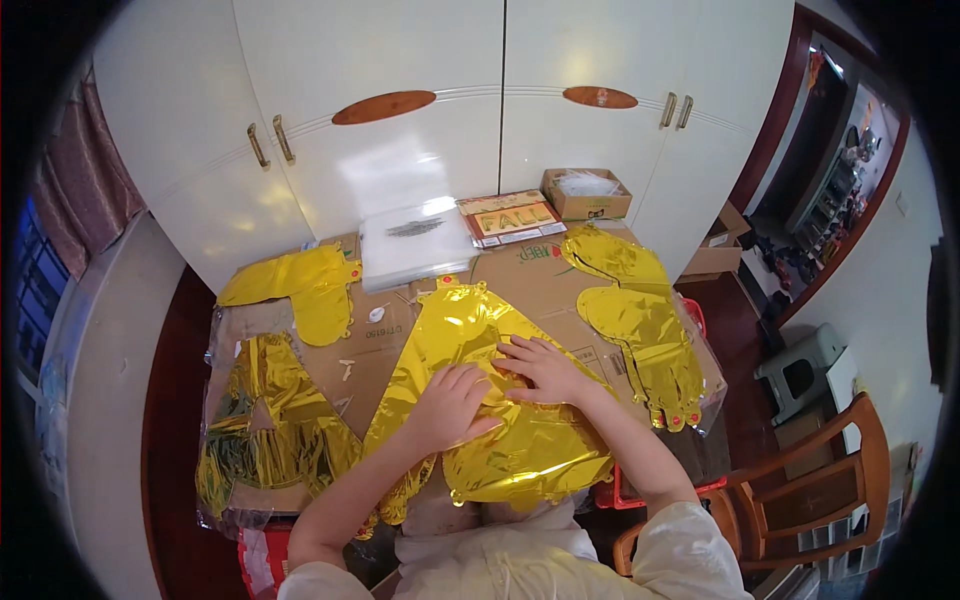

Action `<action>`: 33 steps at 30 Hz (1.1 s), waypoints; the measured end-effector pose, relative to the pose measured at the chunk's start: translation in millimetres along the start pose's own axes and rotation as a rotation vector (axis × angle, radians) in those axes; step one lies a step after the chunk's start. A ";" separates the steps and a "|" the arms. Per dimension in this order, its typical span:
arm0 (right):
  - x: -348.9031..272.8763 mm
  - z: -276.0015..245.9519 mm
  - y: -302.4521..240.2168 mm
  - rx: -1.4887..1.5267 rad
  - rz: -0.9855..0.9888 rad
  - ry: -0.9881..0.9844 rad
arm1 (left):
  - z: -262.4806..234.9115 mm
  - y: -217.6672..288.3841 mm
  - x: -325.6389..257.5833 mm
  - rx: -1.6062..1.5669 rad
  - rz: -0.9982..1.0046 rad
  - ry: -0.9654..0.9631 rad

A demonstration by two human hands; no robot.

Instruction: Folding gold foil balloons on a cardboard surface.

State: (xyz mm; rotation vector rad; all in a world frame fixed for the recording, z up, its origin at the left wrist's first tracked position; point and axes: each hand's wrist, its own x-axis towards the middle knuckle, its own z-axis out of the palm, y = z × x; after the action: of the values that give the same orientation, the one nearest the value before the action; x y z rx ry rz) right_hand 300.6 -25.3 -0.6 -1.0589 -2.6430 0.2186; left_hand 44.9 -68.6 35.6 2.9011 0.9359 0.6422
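Our left hand (450, 410) and right hand (545, 370) lie loosely spread on gold foil (530, 455), probably light, slippery, easily creased; we'd grip its edge.

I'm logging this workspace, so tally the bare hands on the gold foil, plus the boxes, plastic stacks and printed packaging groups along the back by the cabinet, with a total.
Bare hands on gold foil: 2, left hand and right hand
Open cardboard box: 1
Clear plastic stack: 1
Printed packaging group: 1
Total: 5
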 end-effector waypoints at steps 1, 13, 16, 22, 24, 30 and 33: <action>-0.9 -0.4 0.9 -0.001 0.006 -0.009 | 1.2 2.0 6.0 0.022 0.017 0.012; 17.1 -10.0 11.2 -0.022 0.104 -0.175 | 33.1 -3.2 -8.8 0.091 0.003 -0.112; 25.7 -14.6 14.3 -0.034 0.106 -0.242 | 35.1 -5.3 -11.5 0.075 -0.004 -0.124; 24.8 -16.1 20.8 0.008 0.074 -0.249 | 36.0 -4.4 -12.6 0.065 -0.022 -0.119; 22.0 -13.2 20.9 0.050 0.067 -0.170 | 35.6 -3.1 -11.7 0.057 -0.028 -0.125; 11.8 -0.1 3.7 0.016 0.012 -0.026 | 34.9 -2.5 -11.4 0.050 -0.033 -0.109; 7.5 5.1 6.0 0.003 -0.004 0.026 | 33.9 -2.5 -11.4 0.054 -0.037 -0.121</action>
State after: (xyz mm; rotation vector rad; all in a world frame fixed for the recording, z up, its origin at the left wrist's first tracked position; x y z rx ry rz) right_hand 297.7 -15.9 -5.3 -1.0486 -2.6203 0.2067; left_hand 48.4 -69.6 0.0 2.9228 1.0038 0.4406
